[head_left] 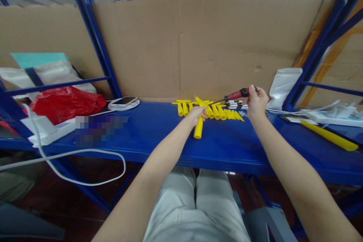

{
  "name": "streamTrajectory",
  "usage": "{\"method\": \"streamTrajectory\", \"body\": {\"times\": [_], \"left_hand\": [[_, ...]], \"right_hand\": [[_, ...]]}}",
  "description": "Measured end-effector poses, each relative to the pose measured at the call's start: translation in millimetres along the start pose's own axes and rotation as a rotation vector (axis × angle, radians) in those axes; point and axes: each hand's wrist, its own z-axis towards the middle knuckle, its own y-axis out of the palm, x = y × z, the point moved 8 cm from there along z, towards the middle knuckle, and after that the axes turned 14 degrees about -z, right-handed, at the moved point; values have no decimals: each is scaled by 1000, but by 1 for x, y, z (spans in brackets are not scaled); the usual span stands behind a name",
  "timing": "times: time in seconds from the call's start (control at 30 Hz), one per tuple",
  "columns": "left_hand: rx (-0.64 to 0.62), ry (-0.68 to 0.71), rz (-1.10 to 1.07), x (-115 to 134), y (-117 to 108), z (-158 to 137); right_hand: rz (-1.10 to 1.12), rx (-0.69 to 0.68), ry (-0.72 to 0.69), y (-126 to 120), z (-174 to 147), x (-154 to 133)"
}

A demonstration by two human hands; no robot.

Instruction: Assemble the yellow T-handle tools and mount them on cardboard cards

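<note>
**Yellow T-piece in one hand, screwdriver in the other**

So my left hand [195,116] is wrapped around a yellow T-piece [198,131], with the round end of its handle poking out below my fist, toward me, and the crosspiece up above my fingers. It's over the blue table [159,130], right in front of a row of yellow T-shaped pieces [216,112], and the crosspiece overlaps them from where I'm looking.

My right hand [258,103] has the back end of a red-and-black screwdriver [237,94] gripped between thumb and fingers. The shaft slopes down to the left, toward the crosspiece. Can't tell if the tip is actually touching it, it's too small and it blends into all that yellow.

Just right of the row I've got a line of small flat yellow pieces [235,115], with some tiny silvery bits [242,113] beside them. Behind those is a stack of black-and-white strips [237,104], near my right hand. Further right there's a long yellow piece [329,135] lying at an angle. Way off to the left: a phone [126,100] sitting on a coiled white cable [133,106], plus a red plastic bag [68,103].
</note>
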Motion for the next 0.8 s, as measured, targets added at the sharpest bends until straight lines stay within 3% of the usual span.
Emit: {"method": "streamTrajectory", "body": {"times": [0.8], "left_hand": [[-60, -36, -16, -2, 2, 1]], "right_hand": [[-86, -48, -21, -2, 3, 1]]}}
